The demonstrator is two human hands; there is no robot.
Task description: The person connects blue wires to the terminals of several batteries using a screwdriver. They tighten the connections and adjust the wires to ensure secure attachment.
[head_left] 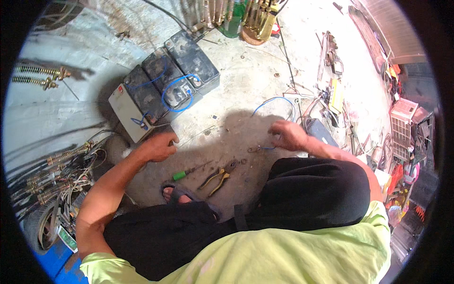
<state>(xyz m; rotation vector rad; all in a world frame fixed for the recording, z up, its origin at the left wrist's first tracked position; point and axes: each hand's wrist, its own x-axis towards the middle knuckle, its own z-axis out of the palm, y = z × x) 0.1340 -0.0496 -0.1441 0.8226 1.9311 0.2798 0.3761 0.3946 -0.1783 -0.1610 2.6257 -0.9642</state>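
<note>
"Blue wire (277,98) is arcing across the floor (246,71) at 2 o'clock from the middle of my view. What are you making of the right hand (289,136)?"

"I'm finding it at 3 o'clock, fingers bent in toward the thumb, just beside that wire. A short blue length is showing below it too, but I can't tell whether the fingers are gripping any."

"And the left hand (160,146)?"

"It's hanging at 9 o'clock, half curled, nothing showing in it; its palm is facing away, so I can't tell if it's grasping something small. The white battery (127,113) is standing just beside it."

"What's lining up with that?"

"Three black batteries (194,61) are running on toward 11 o'clock, and a blue loop (176,111) is lying over them."

"Tools?"

"I'm seeing a screwdriver (179,175) lying at 8 o'clock and pliers (224,174) at 6, handles spread. A sandalled foot (179,196) is resting at 7. Up at 12, a green bottle (232,21) is standing near some springs (208,12)."
</note>
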